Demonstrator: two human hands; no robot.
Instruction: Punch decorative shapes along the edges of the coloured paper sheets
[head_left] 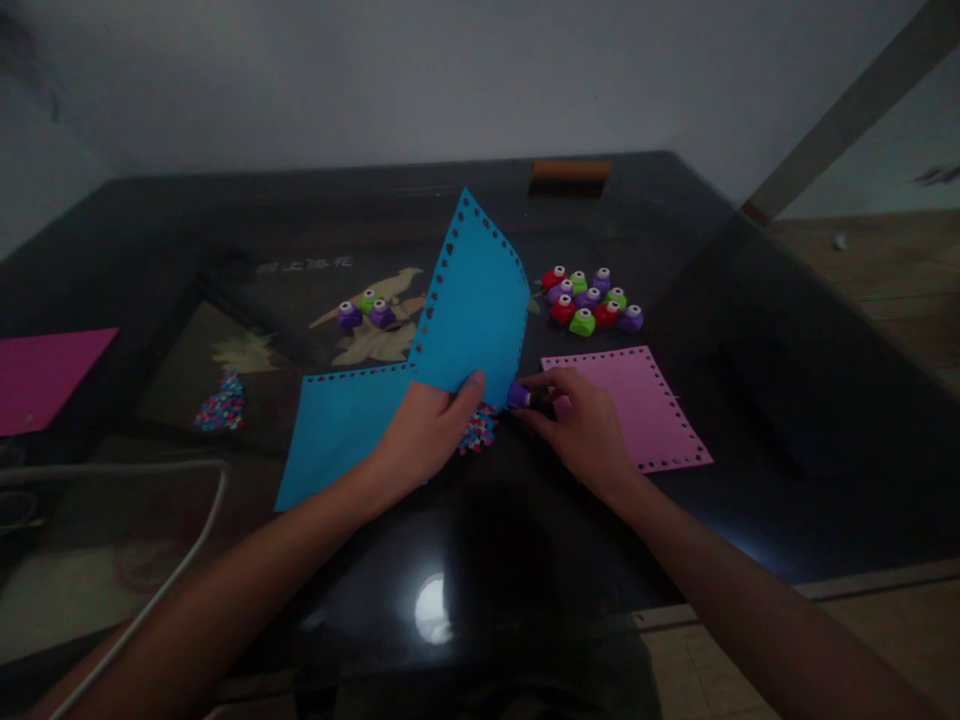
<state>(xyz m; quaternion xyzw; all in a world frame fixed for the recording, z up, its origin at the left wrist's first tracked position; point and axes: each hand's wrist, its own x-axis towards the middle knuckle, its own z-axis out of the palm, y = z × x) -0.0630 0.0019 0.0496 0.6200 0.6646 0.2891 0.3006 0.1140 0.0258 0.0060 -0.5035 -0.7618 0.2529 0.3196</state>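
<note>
We are holding a blue sheet (480, 300) upright and bowed above the middle of the bench (510, 570), our left hand (429, 428) pinching its lower part with the thumb lying across the face. Our right hand (581, 420) is closing its fingers around a small purple punch (519, 396) at the sheet's lower right edge; whether that edge is sitting inside the slot, we cannot tell. The sheet is looking light and bendy, probably easy to crease or tear along its punched rows, so we are judging a hold on the unpunched part safest. The punch is seeming stiff and smooth, best taken by its sides.

Bright confetti (480, 432) is lying just below the sheet, where a sleeve or palm could be scattering it. A second blue sheet (337, 430) is lying flat under our left forearm's side, and a pink sheet (652, 410) is resting beside and beneath our right hand. More punches (589, 298) are clustering beyond it, and a pale cable (180, 562) is looping near our left forearm.
</note>
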